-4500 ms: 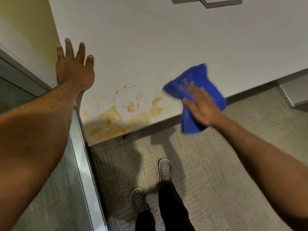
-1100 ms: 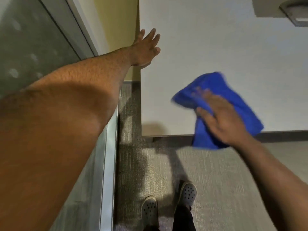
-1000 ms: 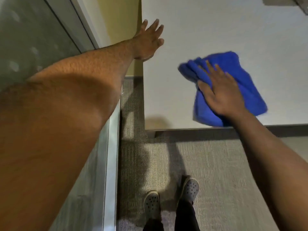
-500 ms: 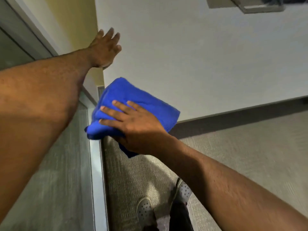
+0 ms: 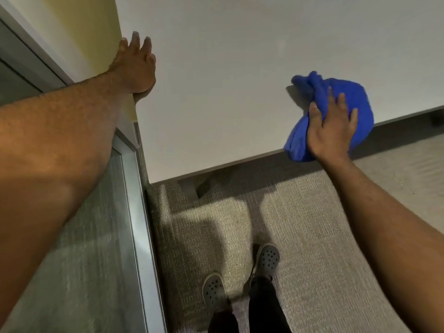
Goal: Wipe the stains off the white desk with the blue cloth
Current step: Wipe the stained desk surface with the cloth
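Note:
The white desk fills the upper middle of the view, and I see no stains on its surface. The bunched blue cloth lies at the desk's front edge on the right, partly hanging over it. My right hand presses flat on the cloth with fingers spread. My left hand rests open on the desk's left edge, palm down, beside the yellow wall.
A yellow wall and a glass partition with a metal frame run along the left. Grey carpet lies below the desk. My two feet in grey clogs stand on it. A desk leg shows under the front edge.
My right hand has swept the cloth from the desk's front-left corner to the right along the front edge. The stains seen several seconds ago no longer show. My left hand stays on the left edge.

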A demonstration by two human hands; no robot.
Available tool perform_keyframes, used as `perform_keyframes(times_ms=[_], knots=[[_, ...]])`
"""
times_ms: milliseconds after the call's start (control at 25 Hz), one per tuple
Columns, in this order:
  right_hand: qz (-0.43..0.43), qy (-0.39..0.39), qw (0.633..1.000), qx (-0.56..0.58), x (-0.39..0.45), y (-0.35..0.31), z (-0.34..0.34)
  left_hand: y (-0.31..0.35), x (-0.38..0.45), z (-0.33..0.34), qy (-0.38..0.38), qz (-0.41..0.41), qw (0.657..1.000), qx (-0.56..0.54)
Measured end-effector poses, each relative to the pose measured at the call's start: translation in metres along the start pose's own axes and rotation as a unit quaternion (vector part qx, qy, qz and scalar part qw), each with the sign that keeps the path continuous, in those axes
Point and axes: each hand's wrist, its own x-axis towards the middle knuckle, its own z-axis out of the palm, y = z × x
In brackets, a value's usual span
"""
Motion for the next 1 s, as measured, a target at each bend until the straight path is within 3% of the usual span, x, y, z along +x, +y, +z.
perform_keyframes(times_ms=[80, 160, 240, 320, 520, 760, 880, 1000], knots=[[0.14, 0.092, 0.981, 0.097, -0.009, -0.018, 0.015, 0.007, -0.014, 0.002, 0.014, -0.033, 0.999, -0.013], [0.227, 0.155, 0.935, 0.222, -0.017, -0.04, 0.024, 0.013, -0.021, 0.001, 0.003, -0.042, 0.999, -0.027], [0.259, 0.179, 0.906, 0.282, -0.033, -0.061, 0.033, 0.016, -0.021, -0.001, -0.02, -0.04, 0.999, -0.02], [0.248, 0.173, 0.904, 0.302, -0.058, -0.087, 0.045, 0.018, -0.022, -0.002, -0.011, -0.036, 0.999, -0.036], [0.155, 0.126, 0.922, 0.333, -0.139, -0.155, 0.083, 0.014, -0.029, -0.005, -0.018, -0.003, 1.0, -0.02], [-0.014, -0.043, 0.955, 0.294, -0.241, -0.206, 0.113, 0.009, -0.03, -0.007, -0.042, 0.001, 0.999, -0.01], [-0.126, -0.049, 0.986, 0.094, -0.243, -0.195, 0.114, 0.01, -0.029, -0.008, -0.047, 0.003, 0.999, -0.008], [-0.246, -0.095, 0.957, -0.124, -0.224, -0.189, 0.1, 0.012, -0.031, -0.012, -0.056, -0.012, 0.998, -0.026]])
